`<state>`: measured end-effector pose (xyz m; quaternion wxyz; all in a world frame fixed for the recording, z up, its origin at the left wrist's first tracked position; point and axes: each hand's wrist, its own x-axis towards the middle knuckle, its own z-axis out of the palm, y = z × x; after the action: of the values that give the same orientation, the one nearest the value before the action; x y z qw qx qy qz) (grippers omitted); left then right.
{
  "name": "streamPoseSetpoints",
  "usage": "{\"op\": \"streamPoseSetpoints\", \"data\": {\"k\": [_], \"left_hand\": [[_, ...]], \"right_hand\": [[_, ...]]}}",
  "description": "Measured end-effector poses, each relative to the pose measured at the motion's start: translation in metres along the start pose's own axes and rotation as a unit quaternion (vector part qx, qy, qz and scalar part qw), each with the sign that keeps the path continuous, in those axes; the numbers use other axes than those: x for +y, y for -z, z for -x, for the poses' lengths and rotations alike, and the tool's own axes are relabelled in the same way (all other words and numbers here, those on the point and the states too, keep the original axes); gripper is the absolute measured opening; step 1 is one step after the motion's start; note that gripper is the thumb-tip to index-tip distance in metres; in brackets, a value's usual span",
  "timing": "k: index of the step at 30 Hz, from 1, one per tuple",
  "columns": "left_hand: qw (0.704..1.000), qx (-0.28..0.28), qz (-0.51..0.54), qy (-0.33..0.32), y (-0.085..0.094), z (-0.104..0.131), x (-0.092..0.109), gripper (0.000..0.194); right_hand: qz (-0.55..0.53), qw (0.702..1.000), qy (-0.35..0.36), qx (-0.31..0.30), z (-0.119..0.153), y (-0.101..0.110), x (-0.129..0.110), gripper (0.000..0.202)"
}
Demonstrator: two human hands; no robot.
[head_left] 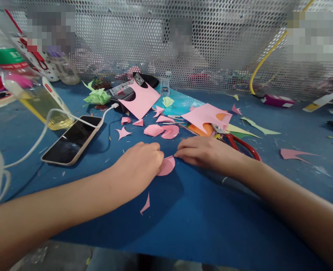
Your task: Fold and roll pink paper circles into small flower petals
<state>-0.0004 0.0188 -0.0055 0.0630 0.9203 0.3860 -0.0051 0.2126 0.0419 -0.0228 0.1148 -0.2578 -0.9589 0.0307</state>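
blue surface (pixel 200 226) backed by perforated mesh. head view: left hand (pixel 140 165) curled, fingers closed against a rounded pink paper piece (pixel 166 165) lying flat between both hands. right hand (pixel 203 152) flat, fingertips touching the piece's right edge. red-handled scissors (pixel 239 145) just behind right wrist. phone (pixel 72 141) left, pink scraps (pixel 161 131) beyond.

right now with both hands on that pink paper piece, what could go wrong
1. The red-handled scissors lie right behind the right hand; pulling back could catch the blades.
2. The left hand covers part of the pink paper piece, so it may crease or tear.
3. The phone and its white cable sit near the left forearm and could be snagged.
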Motion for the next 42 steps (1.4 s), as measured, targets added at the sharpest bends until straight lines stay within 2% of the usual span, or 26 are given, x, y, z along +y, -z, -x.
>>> {"op": "streamPoseSetpoints", "data": {"k": [4,8,15,19,22,24,27,30,33,38,42], "left_hand": [[0.994,0.036,0.069,0.082,-0.002,-0.005,0.0,0.024],[0.989,0.047,0.116,0.081,-0.004,-0.011,-0.003,0.025],[0.979,0.042,0.188,0.066,-0.005,-0.016,-0.01,0.016],[0.977,0.032,0.203,0.059,-0.005,-0.016,-0.013,0.014],[0.977,0.045,0.201,0.058,-0.007,-0.017,-0.013,0.015],[0.975,0.054,0.204,0.063,-0.008,-0.018,-0.012,0.014],[0.97,0.083,0.22,0.069,-0.008,-0.018,-0.01,0.012],[0.959,0.161,0.218,0.078,-0.005,-0.017,-0.009,0.014],[0.952,0.235,0.188,0.051,-0.002,-0.015,-0.01,0.015],[0.943,0.292,0.158,-0.012,-0.005,-0.015,-0.013,0.018],[0.94,0.283,0.192,-0.013,-0.01,-0.016,-0.014,0.013]], "right_hand": [[-0.101,0.994,-0.047,-0.003,0.001,-0.002,0.008,0.016],[-0.132,0.988,-0.082,-0.01,-0.003,-0.008,0.009,0.014],[0.029,0.994,-0.101,-0.014,0.002,-0.01,0.011,0.014],[0.17,0.976,-0.136,0.023,0.004,-0.004,0.018,0.019],[0.205,0.967,-0.135,0.064,-0.001,-0.005,0.013,0.022],[0.176,0.968,-0.142,0.113,-0.005,-0.007,0.005,0.02],[0.039,0.969,-0.15,0.194,-0.008,-0.01,-0.007,0.015],[-0.112,0.945,-0.175,0.252,-0.01,-0.009,-0.017,0.011],[-0.179,0.924,-0.196,0.277,-0.012,-0.009,-0.023,0.008],[-0.178,0.921,-0.179,0.298,-0.013,-0.009,-0.02,0.005],[-0.085,0.941,-0.085,0.316,-0.009,-0.01,-0.014,0.004]]}}
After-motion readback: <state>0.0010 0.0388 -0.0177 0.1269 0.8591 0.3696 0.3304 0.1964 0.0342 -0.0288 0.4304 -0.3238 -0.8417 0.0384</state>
